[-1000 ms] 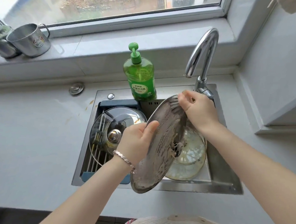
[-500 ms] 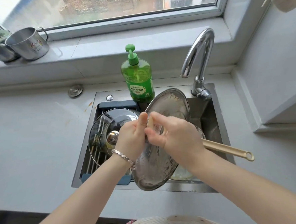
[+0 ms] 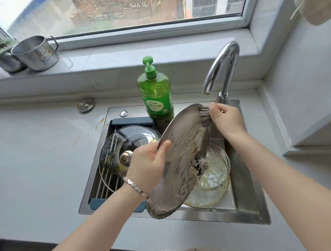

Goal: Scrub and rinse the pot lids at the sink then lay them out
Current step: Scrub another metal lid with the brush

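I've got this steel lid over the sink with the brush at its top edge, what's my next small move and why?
Probably sweep the brush down the steel lid toward its lower rim. Your right hand holds the bristles at the top edge, your left hand grips the left rim, and the face below looks streaked and soapy.

The green soap bottle at the back edge of the sink carries a label whose large Chinese characters appear to read 柠檬洗洁精. Its smaller print is too small to read. The sticker on the steel mug is illegible.
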A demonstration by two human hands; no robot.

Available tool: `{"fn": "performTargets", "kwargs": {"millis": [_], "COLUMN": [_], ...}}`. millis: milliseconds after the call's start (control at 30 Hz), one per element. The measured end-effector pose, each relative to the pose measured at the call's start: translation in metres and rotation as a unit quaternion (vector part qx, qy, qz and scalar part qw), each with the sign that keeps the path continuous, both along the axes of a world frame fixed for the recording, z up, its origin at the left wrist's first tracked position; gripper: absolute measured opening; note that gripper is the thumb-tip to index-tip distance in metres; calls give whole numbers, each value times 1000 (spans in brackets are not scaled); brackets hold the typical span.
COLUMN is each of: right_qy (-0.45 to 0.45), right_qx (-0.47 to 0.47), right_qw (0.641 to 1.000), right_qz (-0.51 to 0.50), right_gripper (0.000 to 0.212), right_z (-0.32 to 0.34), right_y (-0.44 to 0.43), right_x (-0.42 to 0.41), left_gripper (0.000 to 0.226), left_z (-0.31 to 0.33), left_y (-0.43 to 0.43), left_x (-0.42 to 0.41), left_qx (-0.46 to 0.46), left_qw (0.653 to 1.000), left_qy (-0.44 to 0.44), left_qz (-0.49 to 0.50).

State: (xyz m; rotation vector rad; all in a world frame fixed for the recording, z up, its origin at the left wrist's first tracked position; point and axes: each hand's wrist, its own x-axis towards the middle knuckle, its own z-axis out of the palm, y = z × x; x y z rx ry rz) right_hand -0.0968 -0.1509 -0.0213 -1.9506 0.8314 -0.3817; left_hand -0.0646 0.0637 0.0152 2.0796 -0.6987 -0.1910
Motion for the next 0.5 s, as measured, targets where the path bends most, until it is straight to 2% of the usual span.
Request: {"fn": "performTargets", "kwargs": {"millis": [67, 133, 200, 333, 400, 500], "right_qy": [24, -46, -80, -6, 12, -70], "right_qx": [10, 16, 14, 20, 23, 9], "right_qw": [999, 998, 993, 1000, 1000, 992], "right_qz": [-21, 28, 83, -9, -17, 102], "right_gripper": [40, 39, 38, 36, 29, 24], "right_z": [-7, -1, 9, 2, -3, 1], "right_y": [-4, 13, 25, -7, -2, 44], "right_x": [3, 3, 1, 3, -1, -13], "left_gripper": [53, 51, 51, 52, 52, 48], "left_z": [2, 3, 6, 10, 9, 7], "left_y": [-3, -4, -2, 1, -1, -4], "left_x": [-2, 3, 9, 6, 3, 8], "left_qx": [-6, -8, -11, -25, -27, -41], "left_qw": [1000, 1000, 1000, 999, 997, 993], "left_qy": [-10, -6, -1, 44, 58, 89], "left_qz": [-2, 11, 16, 12, 29, 72]}}
